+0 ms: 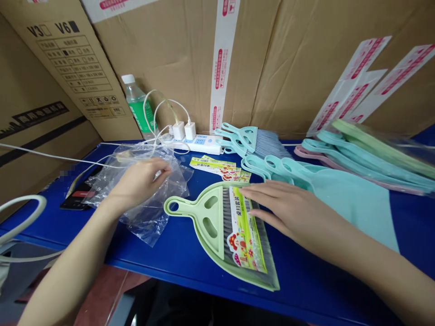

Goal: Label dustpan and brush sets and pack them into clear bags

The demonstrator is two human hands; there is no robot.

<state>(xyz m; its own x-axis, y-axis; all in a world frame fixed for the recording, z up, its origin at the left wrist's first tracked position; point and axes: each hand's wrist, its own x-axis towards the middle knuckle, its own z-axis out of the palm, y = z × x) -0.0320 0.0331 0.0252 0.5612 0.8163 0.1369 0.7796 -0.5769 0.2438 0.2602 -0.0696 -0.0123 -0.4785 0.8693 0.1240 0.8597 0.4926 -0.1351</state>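
Observation:
A light green dustpan (pixel 200 228) lies on the blue table with its handle to the left. A matching hand brush (pixel 217 226) with grey bristles lies in it. Across the bristles is a yellow printed card (pixel 246 235). My right hand (pixel 288 206) has its fingers stretched out over the card's upper end, the fingertips at its edge. Over a heap of clear plastic bags (pixel 152 222), my left hand (pixel 142 181) is closed, fingers curled and thumb close to them. Whether it pinches any plastic I cannot make out.
Behind lie more yellow cards (pixel 214 166), blue-green brushes (pixel 251 138) and blue-green dustpans (pixel 353 199). Wrapped dustpans (pixel 374 158) are stacked at right. A power strip (pixel 204 144) with white cables and a bottle (pixel 139 106) stand against cardboard boxes (pixel 183 59).

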